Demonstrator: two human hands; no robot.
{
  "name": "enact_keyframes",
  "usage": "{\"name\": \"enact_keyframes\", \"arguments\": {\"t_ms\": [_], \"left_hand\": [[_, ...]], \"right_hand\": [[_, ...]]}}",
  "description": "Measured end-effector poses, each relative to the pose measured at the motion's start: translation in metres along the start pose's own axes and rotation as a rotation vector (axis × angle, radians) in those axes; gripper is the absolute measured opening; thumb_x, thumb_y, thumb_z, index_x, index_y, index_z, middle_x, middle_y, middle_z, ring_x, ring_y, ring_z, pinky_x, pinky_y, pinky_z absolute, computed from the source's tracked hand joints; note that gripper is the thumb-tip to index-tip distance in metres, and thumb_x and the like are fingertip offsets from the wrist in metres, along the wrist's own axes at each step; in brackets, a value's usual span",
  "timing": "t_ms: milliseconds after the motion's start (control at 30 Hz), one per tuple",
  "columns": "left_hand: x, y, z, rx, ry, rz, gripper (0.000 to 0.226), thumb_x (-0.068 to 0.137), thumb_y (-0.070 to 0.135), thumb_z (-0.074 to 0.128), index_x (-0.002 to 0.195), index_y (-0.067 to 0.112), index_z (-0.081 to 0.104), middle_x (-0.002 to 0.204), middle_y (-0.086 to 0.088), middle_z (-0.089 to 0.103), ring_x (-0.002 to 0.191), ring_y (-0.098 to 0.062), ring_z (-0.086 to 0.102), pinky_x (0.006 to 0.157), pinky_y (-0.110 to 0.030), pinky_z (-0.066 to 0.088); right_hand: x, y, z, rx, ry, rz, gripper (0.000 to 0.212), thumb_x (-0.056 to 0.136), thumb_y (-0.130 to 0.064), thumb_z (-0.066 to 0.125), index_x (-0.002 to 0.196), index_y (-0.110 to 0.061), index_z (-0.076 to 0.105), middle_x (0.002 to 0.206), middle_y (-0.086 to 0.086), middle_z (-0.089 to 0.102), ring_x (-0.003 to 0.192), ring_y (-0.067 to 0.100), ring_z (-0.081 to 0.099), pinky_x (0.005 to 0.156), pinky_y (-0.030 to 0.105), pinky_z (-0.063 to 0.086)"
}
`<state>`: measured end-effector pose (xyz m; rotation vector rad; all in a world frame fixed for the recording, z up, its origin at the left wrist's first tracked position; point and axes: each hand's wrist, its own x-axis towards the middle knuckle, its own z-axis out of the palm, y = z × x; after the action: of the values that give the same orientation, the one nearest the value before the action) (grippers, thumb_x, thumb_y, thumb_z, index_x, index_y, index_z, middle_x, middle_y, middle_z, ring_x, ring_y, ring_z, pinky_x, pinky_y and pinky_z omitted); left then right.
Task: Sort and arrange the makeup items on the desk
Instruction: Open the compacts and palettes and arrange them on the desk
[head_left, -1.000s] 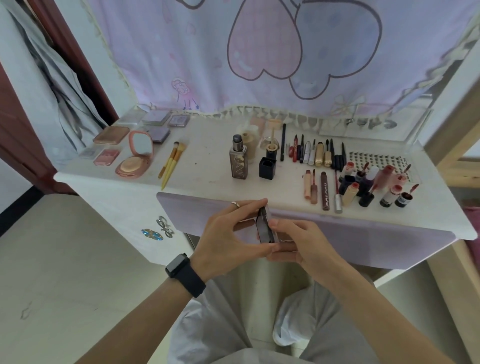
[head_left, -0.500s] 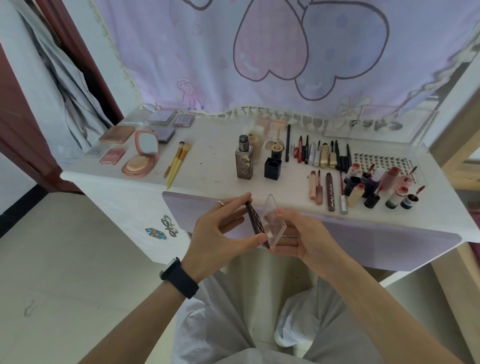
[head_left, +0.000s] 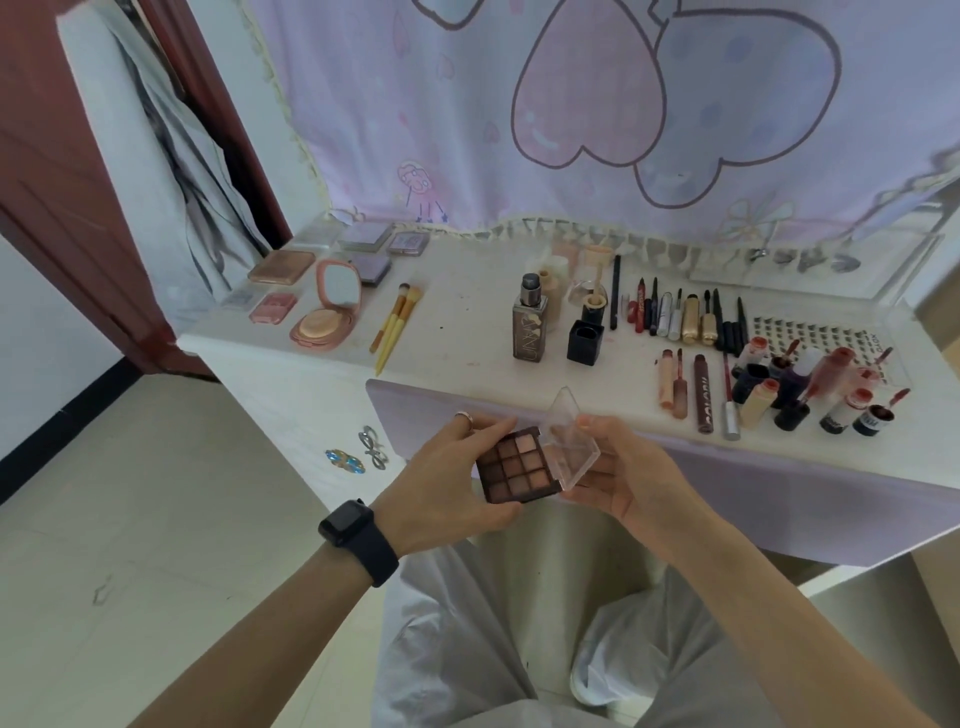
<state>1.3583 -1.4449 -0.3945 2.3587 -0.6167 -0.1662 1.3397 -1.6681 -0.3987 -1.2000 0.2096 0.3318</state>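
**open palette held in both hands in front of the desk**

the left hand (head_left: 447, 478) grips the dark base of an eyeshadow palette (head_left: 519, 465), its fingers curled over the far edge and its thumb along the near edge. the right hand (head_left: 628, 473) pinches the clear lid (head_left: 574, 441), which is swung open to the right and tilts upward from the base. both hands are closed around the one palette. it is held in the air just in front of the desk (head_left: 467, 322), above the person's lap and not touching the tabletop.

the palette is a small square with a dark brown frame. it holds nine pans in three rows of three, in browns with paler pinkish shades toward the top row.

on the desk there is one round pink compact (head_left: 324, 306), open with its mirror raised, at the left. two yellow-handled brushes (head_left: 395, 325) lie side by side just to its right. one tall foundation bottle (head_left: 530, 327) stands upright near the middle, with one black cube-shaped holder (head_left: 585, 340) just beside it. flat closed cases lie behind the compact, and pencils, tubes and small bottles crowd the right side; both groups are too blurred and overlapped to count surely.

the left wrist wears one dark watch (head_left: 358, 540), and one ring (head_left: 464, 417) sits on a left finger.
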Motion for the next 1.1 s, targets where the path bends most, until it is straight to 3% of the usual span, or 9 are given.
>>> {"name": "enact_keyframes", "arguments": {"t_ms": [233, 367, 467, 667, 767, 867, 967, 1033, 1100], "left_hand": [[0.009, 0.007, 0.003, 0.09, 0.025, -0.009, 0.078, 0.072, 0.048, 0.075, 0.143, 0.041, 0.042, 0.108, 0.016, 0.048, 0.102, -0.003, 0.048, 0.086, -0.006, 0.036], [0.009, 0.008, -0.003, 0.169, 0.045, -0.035, 0.077, 0.067, 0.06, 0.069, 0.137, 0.049, 0.039, 0.102, 0.022, 0.046, 0.096, -0.005, 0.054, 0.086, -0.024, 0.05], [0.007, 0.005, -0.01, 0.221, 0.09, -0.07, 0.077, 0.064, 0.065, 0.065, 0.135, 0.049, 0.039, 0.103, 0.023, 0.047, 0.097, -0.009, 0.058, 0.085, -0.032, 0.054], [-0.006, -0.005, -0.027, 0.205, 0.186, -0.133, 0.076, 0.064, 0.065, 0.066, 0.135, 0.047, 0.042, 0.109, 0.02, 0.052, 0.099, -0.01, 0.06, 0.086, -0.031, 0.053], [-0.011, -0.01, -0.037, 0.191, 0.234, -0.166, 0.076, 0.065, 0.063, 0.067, 0.135, 0.045, 0.043, 0.109, 0.021, 0.053, 0.099, -0.008, 0.059, 0.084, -0.029, 0.053], [-0.01, -0.016, -0.057, 0.062, 0.306, -0.225, 0.08, 0.063, 0.059, 0.072, 0.137, 0.042, 0.046, 0.116, 0.018, 0.055, 0.102, -0.006, 0.06, 0.09, -0.031, 0.055], [0.001, -0.022, -0.089, -0.07, 0.398, -0.281, 0.084, 0.058, 0.064, 0.073, 0.135, 0.039, 0.05, 0.121, 0.018, 0.057, 0.1, -0.005, 0.063, 0.091, -0.031, 0.055], [0.015, -0.026, -0.114, -0.07, 0.459, -0.301, 0.081, 0.061, 0.062, 0.077, 0.133, 0.034, 0.054, 0.119, 0.017, 0.058, 0.1, -0.004, 0.062, 0.09, -0.025, 0.05], [0.034, -0.027, -0.138, -0.06, 0.488, -0.319, 0.073, 0.068, 0.057, 0.081, 0.13, 0.029, 0.057, 0.108, 0.019, 0.059, 0.096, -0.001, 0.058, 0.08, -0.018, 0.043]], "right_hand": [[0.007, 0.005, 0.01, 0.077, -0.037, -0.007, 0.037, 0.063, -0.043, 0.08, 0.091, -0.019, 0.082, 0.102, 0.014, 0.077, 0.089, 0.027, 0.074, 0.074, 0.038, 0.062], [0.009, 0.002, 0.016, 0.084, -0.056, -0.001, 0.035, 0.067, -0.041, 0.083, 0.094, -0.019, 0.082, 0.105, 0.015, 0.076, 0.091, 0.028, 0.075, 0.071, 0.035, 0.061], [0.012, -0.003, 0.025, 0.038, -0.105, 0.005, 0.05, 0.066, -0.052, 0.086, 0.101, -0.018, 0.081, 0.11, 0.016, 0.076, 0.097, 0.029, 0.075, 0.073, 0.031, 0.06], [0.026, -0.006, 0.05, -0.027, -0.185, 0.008, 0.066, 0.061, -0.064, 0.087, 0.108, -0.017, 0.08, 0.117, 0.015, 0.074, 0.108, 0.028, 0.072, 0.081, 0.029, 0.059], [0.032, -0.007, 0.067, -0.052, -0.144, 0.019, 0.064, 0.071, -0.062, 0.076, 0.108, -0.01, 0.079, 0.111, 0.013, 0.076, 0.103, 0.026, 0.073, 0.079, 0.031, 0.06], [0.039, -0.008, 0.08, -0.271, -0.016, -0.078, 0.042, 0.094, -0.054, 0.058, 0.107, -0.018, 0.076, 0.103, -0.002, 0.078, 0.101, 0.018, 0.073, 0.084, 0.028, 0.057], [0.046, -0.008, 0.086, -0.72, 0.055, -0.295, 0.02, 0.101, -0.047, 0.052, 0.104, -0.039, 0.07, 0.102, -0.023, 0.072, 0.103, 0.005, 0.065, 0.087, 0.02, 0.048], [0.056, -0.006, 0.091, -0.979, 0.08, -0.407, 0.023, 0.101, -0.046, 0.049, 0.117, -0.042, 0.064, 0.119, -0.028, 0.064, 0.113, -0.001, 0.057, 0.095, 0.018, 0.041], [0.073, -0.004, 0.096, -1.19, 0.1, -0.508, 0.036, 0.102, -0.044, 0.045, 0.135, -0.034, 0.057, 0.139, -0.019, 0.055, 0.129, 0.003, 0.045, 0.105, 0.02, 0.033]]}}
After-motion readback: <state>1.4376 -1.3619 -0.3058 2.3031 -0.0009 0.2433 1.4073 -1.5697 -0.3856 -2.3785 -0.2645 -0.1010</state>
